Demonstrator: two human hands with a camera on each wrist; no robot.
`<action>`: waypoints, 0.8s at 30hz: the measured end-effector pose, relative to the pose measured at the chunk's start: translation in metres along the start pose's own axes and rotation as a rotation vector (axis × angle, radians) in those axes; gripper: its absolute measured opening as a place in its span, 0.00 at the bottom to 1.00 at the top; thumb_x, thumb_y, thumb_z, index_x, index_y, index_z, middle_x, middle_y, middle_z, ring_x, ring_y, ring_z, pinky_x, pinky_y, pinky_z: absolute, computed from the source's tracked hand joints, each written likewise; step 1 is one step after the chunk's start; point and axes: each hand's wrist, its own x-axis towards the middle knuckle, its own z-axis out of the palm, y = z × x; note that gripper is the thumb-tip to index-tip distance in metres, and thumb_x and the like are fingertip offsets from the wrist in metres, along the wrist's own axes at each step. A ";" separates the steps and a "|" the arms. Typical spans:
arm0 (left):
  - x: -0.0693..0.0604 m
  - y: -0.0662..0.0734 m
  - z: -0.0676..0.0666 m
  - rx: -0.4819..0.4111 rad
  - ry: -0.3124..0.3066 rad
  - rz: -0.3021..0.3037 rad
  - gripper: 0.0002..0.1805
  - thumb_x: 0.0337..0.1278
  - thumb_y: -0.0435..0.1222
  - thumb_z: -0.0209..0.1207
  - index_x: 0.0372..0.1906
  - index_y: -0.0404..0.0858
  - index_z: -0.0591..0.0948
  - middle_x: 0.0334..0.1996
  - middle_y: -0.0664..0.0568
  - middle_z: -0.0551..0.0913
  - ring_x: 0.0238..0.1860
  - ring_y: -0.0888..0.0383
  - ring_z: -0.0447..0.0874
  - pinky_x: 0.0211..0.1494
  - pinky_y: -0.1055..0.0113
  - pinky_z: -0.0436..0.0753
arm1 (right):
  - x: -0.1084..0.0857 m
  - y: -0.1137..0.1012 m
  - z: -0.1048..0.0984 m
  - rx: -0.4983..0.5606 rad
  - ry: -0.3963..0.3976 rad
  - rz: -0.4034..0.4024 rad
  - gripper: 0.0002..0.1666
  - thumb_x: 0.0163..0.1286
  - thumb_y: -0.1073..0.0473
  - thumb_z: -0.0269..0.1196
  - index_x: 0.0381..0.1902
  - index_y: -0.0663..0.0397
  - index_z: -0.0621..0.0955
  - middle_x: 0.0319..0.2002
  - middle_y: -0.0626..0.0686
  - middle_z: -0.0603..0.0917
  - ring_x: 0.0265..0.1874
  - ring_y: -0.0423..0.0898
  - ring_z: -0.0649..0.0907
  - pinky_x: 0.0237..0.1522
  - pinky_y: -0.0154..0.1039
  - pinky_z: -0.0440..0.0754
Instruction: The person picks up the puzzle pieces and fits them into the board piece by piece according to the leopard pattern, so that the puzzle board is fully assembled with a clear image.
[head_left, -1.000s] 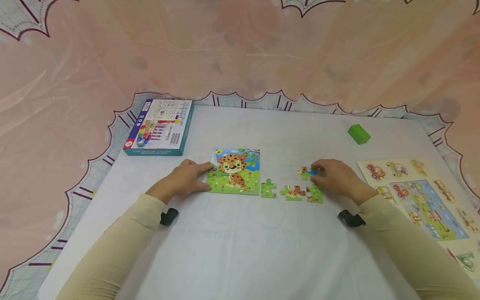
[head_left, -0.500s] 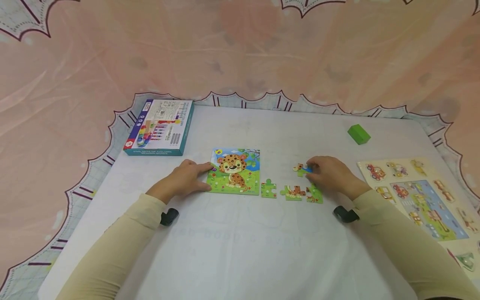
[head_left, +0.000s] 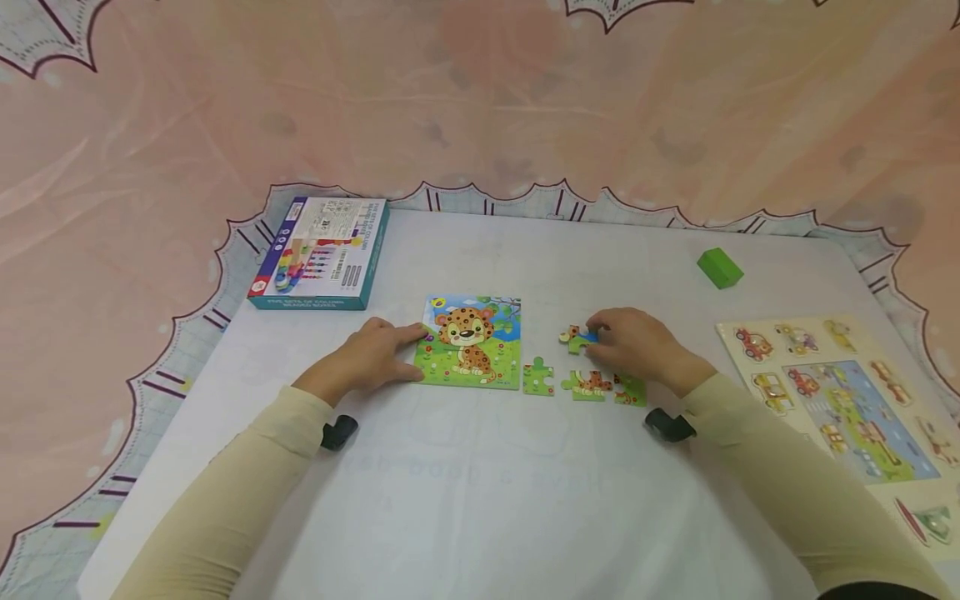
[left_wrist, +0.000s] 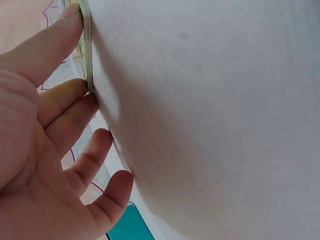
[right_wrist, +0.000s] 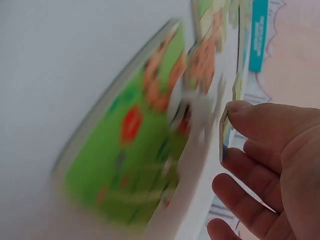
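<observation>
A square leopard picture puzzle [head_left: 468,346] lies on the white table. My left hand [head_left: 371,357] rests at its left edge, thumb and fingertips spread along the side; the left wrist view has these fingers [left_wrist: 70,120] against the thick edge. Right of the puzzle, my right hand [head_left: 637,343] pinches a jigsaw piece [head_left: 576,339] in blue, green and orange. In the right wrist view the piece [right_wrist: 226,132] shows edge-on between thumb and fingers. Below it lie a green jigsaw piece [head_left: 538,377], a leopard-body piece [head_left: 588,386] and a green corner piece [head_left: 632,391], the last partly behind the hand.
A boxed toy set [head_left: 318,254] lies at the back left. Toward the back right sits a green block [head_left: 720,268]. A picture board with vehicle shapes [head_left: 750,379] lies at the right, partly under the right sleeve. A patterned curtain [head_left: 480,100] hangs behind the table.
My right hand has moved left with the pinched jigsaw piece, nearer the leopard puzzle and above the row of loose pieces. The left hand stays at the puzzle's edge.
</observation>
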 end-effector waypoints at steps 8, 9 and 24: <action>0.000 0.001 0.000 -0.005 0.000 -0.001 0.42 0.58 0.48 0.70 0.76 0.46 0.67 0.63 0.38 0.71 0.63 0.41 0.63 0.63 0.44 0.71 | 0.008 -0.020 0.005 -0.001 -0.028 -0.017 0.25 0.69 0.53 0.66 0.58 0.61 0.80 0.56 0.59 0.82 0.57 0.58 0.78 0.62 0.57 0.72; 0.000 0.001 -0.001 -0.004 0.000 -0.002 0.42 0.58 0.48 0.70 0.76 0.46 0.67 0.63 0.38 0.71 0.63 0.41 0.63 0.63 0.44 0.71 | 0.009 -0.022 0.005 0.005 -0.031 -0.020 0.25 0.69 0.52 0.66 0.58 0.61 0.80 0.56 0.59 0.82 0.57 0.58 0.78 0.62 0.57 0.72; 0.001 0.001 0.000 0.014 -0.003 0.000 0.42 0.58 0.48 0.69 0.76 0.46 0.67 0.63 0.38 0.72 0.63 0.41 0.63 0.63 0.44 0.71 | 0.022 -0.052 0.016 -0.023 -0.018 -0.137 0.24 0.68 0.52 0.67 0.56 0.61 0.82 0.52 0.57 0.84 0.53 0.55 0.81 0.57 0.53 0.76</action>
